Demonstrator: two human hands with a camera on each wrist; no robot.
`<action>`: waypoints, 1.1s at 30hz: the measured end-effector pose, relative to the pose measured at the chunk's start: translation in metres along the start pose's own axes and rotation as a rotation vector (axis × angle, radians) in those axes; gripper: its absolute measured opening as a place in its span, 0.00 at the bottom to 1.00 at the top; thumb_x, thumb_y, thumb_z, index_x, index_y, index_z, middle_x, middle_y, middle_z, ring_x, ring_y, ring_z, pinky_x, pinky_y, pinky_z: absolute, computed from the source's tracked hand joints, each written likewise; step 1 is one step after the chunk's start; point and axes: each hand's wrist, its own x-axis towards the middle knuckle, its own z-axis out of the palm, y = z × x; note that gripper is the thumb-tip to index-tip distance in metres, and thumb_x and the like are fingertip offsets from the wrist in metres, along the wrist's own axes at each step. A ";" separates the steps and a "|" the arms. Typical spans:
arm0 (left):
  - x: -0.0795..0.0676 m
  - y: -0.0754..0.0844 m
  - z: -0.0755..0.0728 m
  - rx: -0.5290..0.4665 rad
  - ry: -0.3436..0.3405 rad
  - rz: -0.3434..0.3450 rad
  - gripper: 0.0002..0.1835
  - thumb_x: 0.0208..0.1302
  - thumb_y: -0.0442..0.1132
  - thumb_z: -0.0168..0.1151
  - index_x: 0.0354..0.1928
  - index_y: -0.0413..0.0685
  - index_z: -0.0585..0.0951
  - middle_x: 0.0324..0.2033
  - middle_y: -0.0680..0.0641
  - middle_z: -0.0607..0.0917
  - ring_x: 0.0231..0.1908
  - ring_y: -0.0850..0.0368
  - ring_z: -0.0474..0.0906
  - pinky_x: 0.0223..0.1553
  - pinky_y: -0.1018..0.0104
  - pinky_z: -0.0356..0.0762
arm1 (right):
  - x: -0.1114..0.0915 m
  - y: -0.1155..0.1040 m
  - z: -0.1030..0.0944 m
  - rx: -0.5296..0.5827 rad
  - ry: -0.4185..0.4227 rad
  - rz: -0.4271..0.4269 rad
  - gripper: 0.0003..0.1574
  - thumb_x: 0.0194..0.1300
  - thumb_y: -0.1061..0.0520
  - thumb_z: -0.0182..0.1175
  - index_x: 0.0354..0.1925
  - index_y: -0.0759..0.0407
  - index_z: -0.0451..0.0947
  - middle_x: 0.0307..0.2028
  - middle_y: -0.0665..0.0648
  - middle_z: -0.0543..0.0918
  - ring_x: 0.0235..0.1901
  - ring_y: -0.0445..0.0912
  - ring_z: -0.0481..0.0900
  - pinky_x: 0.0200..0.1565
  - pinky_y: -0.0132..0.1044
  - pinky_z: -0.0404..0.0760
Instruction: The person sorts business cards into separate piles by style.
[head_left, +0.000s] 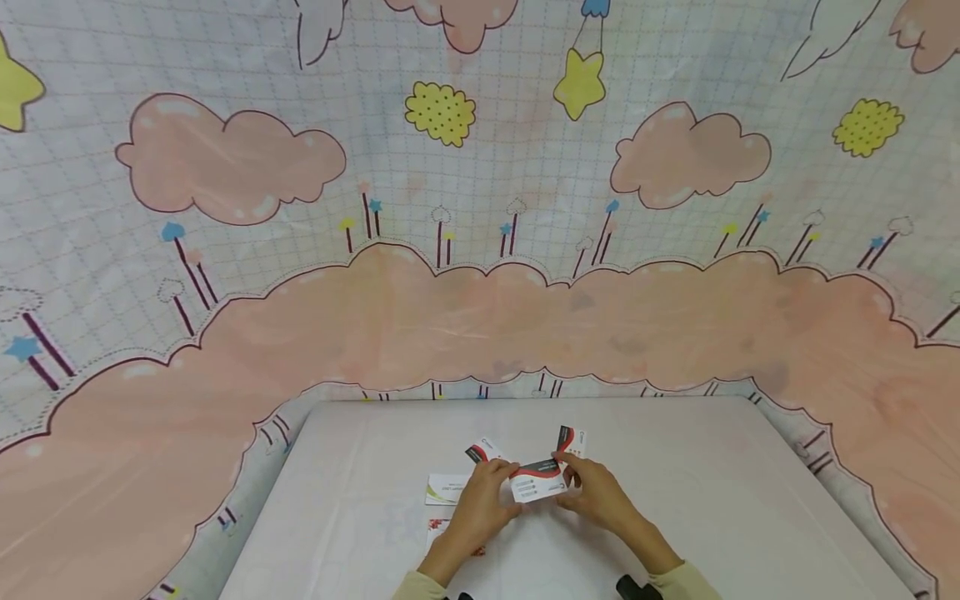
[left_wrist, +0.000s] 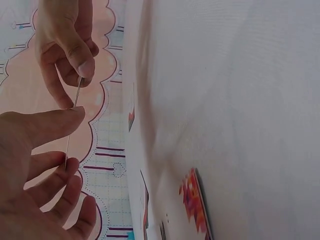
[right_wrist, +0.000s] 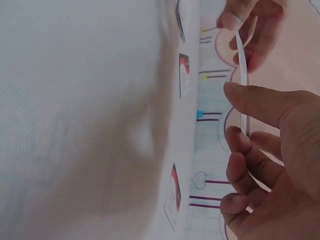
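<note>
A business card [head_left: 537, 483], white with a black and red wave band, is held up over the table between both hands. My left hand [head_left: 483, 497] pinches its left end with thumb and fingers. At the other end, my right hand [head_left: 598, 493] pinches it too. Seen from the left wrist, the card [left_wrist: 76, 95] shows edge-on as a thin line. From the right wrist, the card [right_wrist: 242, 65] looks slightly bowed. Just behind the hands lie two similar cards, one at the left [head_left: 487, 449] and one at the right [head_left: 576, 441].
Left of my left hand lies a white card with a green curve [head_left: 446, 489]. Nearer to me is a card with a red pattern [head_left: 437, 528], partly hidden by my left arm. A white cloth covers the table [head_left: 712, 483]; a cloud-printed sheet [head_left: 465, 325] hangs behind it.
</note>
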 end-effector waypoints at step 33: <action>-0.008 -0.021 -0.012 -0.028 -0.191 0.025 0.30 0.50 0.44 0.76 0.56 0.47 0.79 0.51 0.51 0.82 0.54 0.52 0.74 0.57 0.55 0.71 | -0.014 0.012 0.011 0.139 -0.042 -0.185 0.33 0.47 0.59 0.77 0.53 0.59 0.77 0.39 0.46 0.79 0.39 0.42 0.74 0.42 0.36 0.75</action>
